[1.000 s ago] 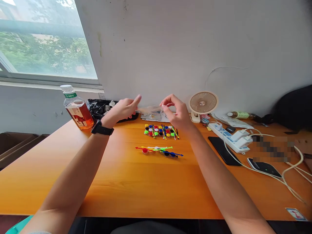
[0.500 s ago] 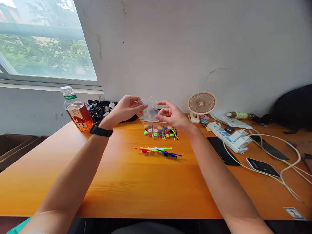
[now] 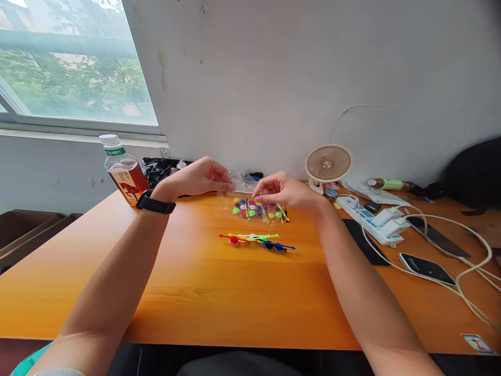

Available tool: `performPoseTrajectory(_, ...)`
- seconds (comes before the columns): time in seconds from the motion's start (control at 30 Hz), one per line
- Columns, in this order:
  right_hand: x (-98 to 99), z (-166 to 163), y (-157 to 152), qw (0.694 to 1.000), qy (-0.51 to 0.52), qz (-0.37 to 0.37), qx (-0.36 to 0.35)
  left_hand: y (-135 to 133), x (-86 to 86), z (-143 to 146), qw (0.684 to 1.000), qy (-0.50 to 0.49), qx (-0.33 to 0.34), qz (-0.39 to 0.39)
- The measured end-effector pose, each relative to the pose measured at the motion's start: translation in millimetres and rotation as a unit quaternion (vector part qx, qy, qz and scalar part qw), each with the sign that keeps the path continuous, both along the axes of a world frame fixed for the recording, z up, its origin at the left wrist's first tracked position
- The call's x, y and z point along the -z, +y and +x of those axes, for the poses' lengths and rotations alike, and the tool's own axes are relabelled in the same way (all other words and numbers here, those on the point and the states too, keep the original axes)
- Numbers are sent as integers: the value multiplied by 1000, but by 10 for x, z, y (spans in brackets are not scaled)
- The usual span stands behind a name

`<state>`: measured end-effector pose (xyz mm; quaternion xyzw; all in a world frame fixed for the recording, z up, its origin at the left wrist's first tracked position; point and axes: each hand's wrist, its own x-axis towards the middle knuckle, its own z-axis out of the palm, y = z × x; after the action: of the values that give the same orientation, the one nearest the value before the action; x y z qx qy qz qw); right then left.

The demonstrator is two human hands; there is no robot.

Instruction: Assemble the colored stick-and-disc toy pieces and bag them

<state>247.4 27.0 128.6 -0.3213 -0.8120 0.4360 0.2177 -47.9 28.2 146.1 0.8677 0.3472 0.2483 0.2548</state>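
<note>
My left hand [image 3: 207, 178], with a black watch at the wrist, pinches the left side of a clear plastic bag [image 3: 243, 181]. My right hand [image 3: 278, 189] is closed, thumb against fingers, at the bag's right side. Below the fingers lie several small round pieces and arrows [image 3: 260, 210] in many colours. Clear film seems to cover them; whether all lie inside the bag I cannot tell. Nearer to me on the table, a loose row of arrow spinners [image 3: 256, 240] in red, yellow, white, green and blue rests apart from both hands.
A tea bottle [image 3: 127, 177] and a black plastic bag [image 3: 156, 169] stand at the back left of the wooden table [image 3: 188, 297]. On the right are a small fan [image 3: 329, 163], a power strip [image 3: 370, 222] with white cables, and a phone [image 3: 426, 269].
Both hands have lowered the top of the bag, which now looks flatter. My right hand's fingers, apart before, have closed at the bag. The view has shifted slightly.
</note>
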Motion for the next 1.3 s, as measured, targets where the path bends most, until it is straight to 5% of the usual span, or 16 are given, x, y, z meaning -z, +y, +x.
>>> performPoseTrajectory(0.17, -69, 103, -14, 999, -48, -16, -6, -5, 9, -63, 999, 37, 13, -32)
performPoseTrajectory(0.57, -121, 72, -102, 995, -95, -17, -38, -150, 38, 313, 997, 33, 70, 5)
performPoseTrajectory(0.93, -113, 154, -39, 997, -66, -33, -3, -107, 52, 200, 998, 5, 56, -16)
performPoseTrajectory(1.13, -62, 209, 46, 997, 37, -16, 68, 37, 172, 88, 996, -78, -13, -40)
performPoseTrajectory(1.3, 5, 286, 136, 993, 73, -37, 85, 200, 289, -15, 991, -63, 19, -114)
